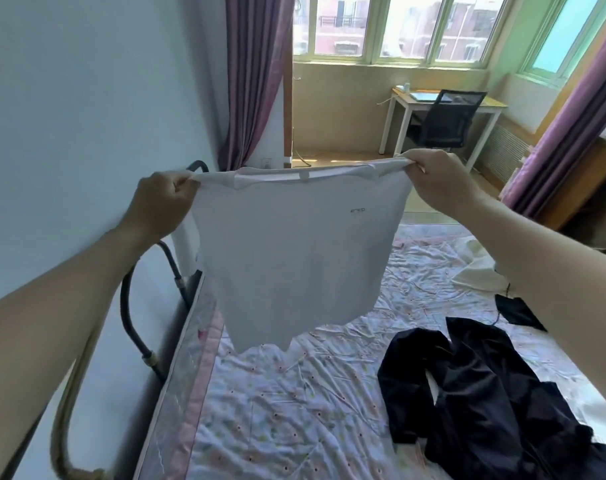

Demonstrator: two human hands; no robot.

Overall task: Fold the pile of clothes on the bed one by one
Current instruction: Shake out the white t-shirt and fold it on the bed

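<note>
Currently, both forearms extend forward from the lower corners of the view. On the bed (294, 403), the floral sheet is creased; a dark garment (474, 393) lies spread and unfolded at lower right, with a small dark item (518, 311) and a pale cloth (478, 268) further along the right side.

Above the sheet, the white T-shirt (287, 258) hangs clear of the mattress, its lower hem pointing down and not touching the bed. The left hand (163, 202) pinches one end of the top edge with fingers curled; the right hand (436, 181) pinches the opposite end in the same way. The edge between them is pulled taut and nearly level.

Step in hand, as judged: the shirt is being held up and spread, before any fold is made. The next move calls for lowering it flat onto the bare sheet to the left of the dark garment, keeping both pinches and the edge tension so that no creases form.

Beyond the bed stand purple curtains (253, 81), a desk (443, 102) with a black chair (447, 123), and the windows.
</note>
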